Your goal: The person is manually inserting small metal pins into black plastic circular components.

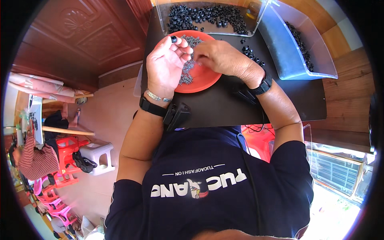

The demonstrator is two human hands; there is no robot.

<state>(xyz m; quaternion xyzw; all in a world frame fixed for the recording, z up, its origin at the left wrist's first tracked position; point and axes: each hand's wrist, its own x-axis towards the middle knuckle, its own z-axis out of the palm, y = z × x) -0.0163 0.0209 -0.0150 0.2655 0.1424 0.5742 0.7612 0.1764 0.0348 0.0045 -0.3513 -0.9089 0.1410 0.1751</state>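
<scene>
My left hand (164, 70) is turned palm up over the left side of a round red plate (206, 82). Between its thumb and forefinger sits a small black round part (174, 39) with a hole in its top. Many small grey metal-looking pieces (187, 78) are spread over the plate. Above its right half, my right hand (220, 56) reaches in with the back of the hand up and the fingers drawn together. Whatever those fingertips hold, if anything, is hidden. Both wrists wear black straps, and a silver bracelet (154, 96) circles the left one.
Behind the plate stands a clear bin (254, 30) of black parts. A bluish bin (292, 74) at the right holds more. Several loose black parts (252, 55) lie between on the dark table (224, 110). Red and white stools (100, 158) stand off to the left.
</scene>
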